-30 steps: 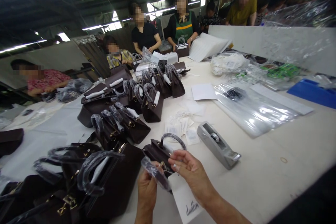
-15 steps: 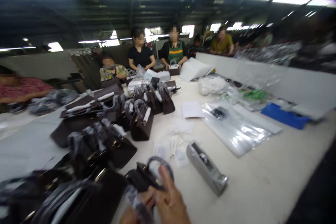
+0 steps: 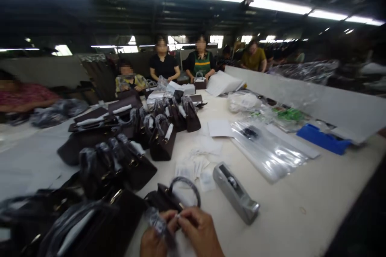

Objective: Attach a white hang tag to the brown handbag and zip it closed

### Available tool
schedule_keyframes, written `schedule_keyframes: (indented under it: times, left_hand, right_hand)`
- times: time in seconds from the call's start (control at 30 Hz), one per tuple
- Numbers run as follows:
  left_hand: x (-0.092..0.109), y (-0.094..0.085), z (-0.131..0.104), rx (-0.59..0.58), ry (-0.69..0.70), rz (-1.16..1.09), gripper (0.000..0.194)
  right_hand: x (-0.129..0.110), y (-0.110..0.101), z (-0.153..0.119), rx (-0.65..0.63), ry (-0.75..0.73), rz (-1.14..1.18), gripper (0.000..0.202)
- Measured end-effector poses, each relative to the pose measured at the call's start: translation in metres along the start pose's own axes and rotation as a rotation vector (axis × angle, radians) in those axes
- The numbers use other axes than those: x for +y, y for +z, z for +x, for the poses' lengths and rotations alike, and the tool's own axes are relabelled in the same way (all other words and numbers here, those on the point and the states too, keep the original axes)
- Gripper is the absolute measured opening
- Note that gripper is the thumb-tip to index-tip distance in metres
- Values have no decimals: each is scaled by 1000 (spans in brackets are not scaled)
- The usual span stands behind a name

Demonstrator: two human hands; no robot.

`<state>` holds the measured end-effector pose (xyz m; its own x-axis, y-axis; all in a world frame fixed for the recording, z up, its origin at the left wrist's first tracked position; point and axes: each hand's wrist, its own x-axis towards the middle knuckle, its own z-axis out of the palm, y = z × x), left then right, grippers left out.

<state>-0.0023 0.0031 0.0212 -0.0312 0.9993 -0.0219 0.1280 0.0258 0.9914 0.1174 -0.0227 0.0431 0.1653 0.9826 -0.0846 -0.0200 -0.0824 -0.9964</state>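
Working fingertip to fingertip, the right hand pinches a small pale piece while the left hand meets it behind a plastic-wrapped handle, its exact grip impossible to tell! The dark handbag sits on the table just beyond the fingers, its far handle wrapped too, so the wrapping looks done, but the fingertip work seems unfinished. Loose white tags lie beyond, unattached, near the grey tape dispenser.

A blue plastic piece lies toward the bench's far right corner, clear plastic sheets flat to its left.
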Motion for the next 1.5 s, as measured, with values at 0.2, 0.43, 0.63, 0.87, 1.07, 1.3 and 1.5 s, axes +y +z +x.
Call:
schedule_keyframes:
  times: [0.2,0.43,0.63,0.87,1.07,1.3,1.5]
  left_hand:
    - [12,-9,-8,-61,-156,-104,24]
    - [24,-2,-7,-131,-118,-88,18]
    - [36,-7,-4,-183,-142,-22,16]
    - [33,-7,-6,-195,-137,-33,18]
    - [30,-8,-7,-210,-127,-52,17]
    - [30,-11,-5,-264,-13,12,12]
    - [30,-8,-8,-232,-41,-14,14]
  right_hand:
    - [4,-1,3,-3,208,316,25]
    - [4,-4,3,-103,368,652,26]
    - [12,-5,1,-101,282,440,24]
    - [5,-3,2,-140,405,617,24]
    - [5,-6,-4,-115,163,109,30]
    - [4,-11,-6,-126,42,-76,30]
    - [-2,-14,-4,-187,439,497,24]
